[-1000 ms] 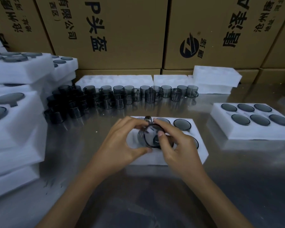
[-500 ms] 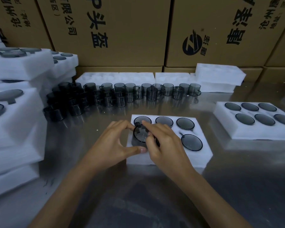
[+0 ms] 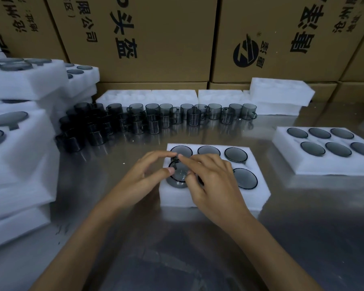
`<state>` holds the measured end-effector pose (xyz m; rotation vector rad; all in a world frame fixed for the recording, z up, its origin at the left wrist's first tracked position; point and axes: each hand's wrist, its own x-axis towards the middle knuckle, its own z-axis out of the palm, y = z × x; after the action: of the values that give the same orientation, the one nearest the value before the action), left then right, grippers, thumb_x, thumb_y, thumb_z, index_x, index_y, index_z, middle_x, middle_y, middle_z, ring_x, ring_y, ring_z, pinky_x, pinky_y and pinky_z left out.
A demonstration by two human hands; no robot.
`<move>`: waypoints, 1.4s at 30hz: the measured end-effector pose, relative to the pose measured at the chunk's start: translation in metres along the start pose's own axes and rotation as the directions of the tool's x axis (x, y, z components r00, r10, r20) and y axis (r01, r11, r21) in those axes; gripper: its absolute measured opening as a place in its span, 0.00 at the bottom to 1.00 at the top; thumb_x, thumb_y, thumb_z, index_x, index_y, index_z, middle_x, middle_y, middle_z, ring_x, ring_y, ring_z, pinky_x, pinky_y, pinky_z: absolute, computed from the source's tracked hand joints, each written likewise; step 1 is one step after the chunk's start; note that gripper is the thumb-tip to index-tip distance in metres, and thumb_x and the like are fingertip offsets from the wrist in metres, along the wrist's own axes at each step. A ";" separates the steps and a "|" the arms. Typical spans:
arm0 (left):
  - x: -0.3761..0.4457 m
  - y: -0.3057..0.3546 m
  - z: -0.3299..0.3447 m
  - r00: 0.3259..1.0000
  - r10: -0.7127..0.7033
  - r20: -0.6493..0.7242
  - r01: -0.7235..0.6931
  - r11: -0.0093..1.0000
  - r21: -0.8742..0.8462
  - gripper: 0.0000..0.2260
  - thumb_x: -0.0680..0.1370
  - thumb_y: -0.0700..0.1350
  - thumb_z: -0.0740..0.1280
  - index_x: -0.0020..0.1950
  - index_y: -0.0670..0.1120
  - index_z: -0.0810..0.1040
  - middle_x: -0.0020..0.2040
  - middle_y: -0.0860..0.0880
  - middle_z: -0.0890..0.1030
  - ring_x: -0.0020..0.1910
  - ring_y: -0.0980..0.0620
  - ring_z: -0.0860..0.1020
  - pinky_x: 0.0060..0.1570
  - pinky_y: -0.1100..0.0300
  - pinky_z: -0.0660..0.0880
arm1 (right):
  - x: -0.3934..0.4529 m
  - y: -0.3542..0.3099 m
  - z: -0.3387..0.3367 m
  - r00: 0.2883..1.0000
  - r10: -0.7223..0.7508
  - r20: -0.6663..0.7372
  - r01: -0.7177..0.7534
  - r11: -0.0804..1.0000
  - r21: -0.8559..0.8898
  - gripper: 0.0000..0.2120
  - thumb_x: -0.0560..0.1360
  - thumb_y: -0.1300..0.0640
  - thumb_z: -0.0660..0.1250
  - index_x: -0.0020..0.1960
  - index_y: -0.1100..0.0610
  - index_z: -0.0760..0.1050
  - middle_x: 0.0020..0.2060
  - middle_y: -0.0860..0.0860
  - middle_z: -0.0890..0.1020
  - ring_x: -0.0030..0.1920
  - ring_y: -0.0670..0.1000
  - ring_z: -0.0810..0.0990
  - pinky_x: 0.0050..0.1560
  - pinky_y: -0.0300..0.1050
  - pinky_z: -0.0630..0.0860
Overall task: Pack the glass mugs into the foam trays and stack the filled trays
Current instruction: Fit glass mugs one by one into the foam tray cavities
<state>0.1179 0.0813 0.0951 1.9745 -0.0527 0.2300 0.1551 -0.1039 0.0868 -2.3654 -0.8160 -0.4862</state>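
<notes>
A white foam tray (image 3: 259, 192) lies in front of me with dark glass mugs sunk in several of its holes. One smoky glass mug (image 3: 178, 177) stands partly down in the near-left hole, its rim still above the foam. My left hand (image 3: 143, 177) holds its left side with thumb and fingers. My right hand (image 3: 210, 183) grips its right side, the index finger reaching over the rim. The near-middle hole is hidden under my right hand.
Several loose glass mugs (image 3: 156, 118) stand in rows behind the tray. A filled tray (image 3: 324, 164) lies at the right. Stacked filled trays (image 3: 19, 164) rise at the left. Unfilled foam trays (image 3: 277, 93) sit at the back before cardboard boxes (image 3: 135, 38).
Both hands have lowered the mug from above the tray's middle to the near-left hole, and it now sits partly inside it.
</notes>
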 end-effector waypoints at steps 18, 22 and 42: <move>0.003 -0.018 0.011 0.995 -0.082 0.056 0.088 0.988 -0.125 0.23 0.79 0.36 0.64 0.67 0.59 0.69 0.61 0.64 0.77 0.62 0.65 0.75 0.60 0.63 0.71 | -0.003 -0.002 0.006 0.994 0.043 0.097 -0.016 0.963 -0.268 0.25 0.77 0.49 0.49 0.68 0.41 0.75 0.65 0.47 0.76 0.63 0.51 0.72 0.60 0.51 0.66; 0.003 -0.012 0.012 0.991 -0.127 0.048 0.135 0.960 -0.245 0.27 0.78 0.35 0.64 0.65 0.67 0.72 0.62 0.64 0.79 0.61 0.64 0.77 0.51 0.72 0.73 | -0.007 -0.003 0.007 0.999 0.030 0.023 -0.024 0.972 -0.232 0.22 0.79 0.50 0.53 0.69 0.45 0.74 0.61 0.45 0.79 0.61 0.49 0.75 0.59 0.49 0.68; 0.001 -0.020 0.028 0.971 -0.241 0.010 0.208 0.857 0.472 0.11 0.83 0.52 0.49 0.50 0.60 0.70 0.73 0.43 0.65 0.78 0.47 0.51 0.76 0.45 0.40 | -0.014 0.004 0.011 0.976 -0.039 -0.214 -0.002 0.982 -0.190 0.13 0.78 0.50 0.61 0.54 0.50 0.83 0.54 0.44 0.82 0.55 0.50 0.78 0.57 0.50 0.71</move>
<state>0.1257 0.0638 0.0660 2.4500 0.2097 0.0179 0.1491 -0.1056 0.0700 -2.4219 -0.7184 -0.8482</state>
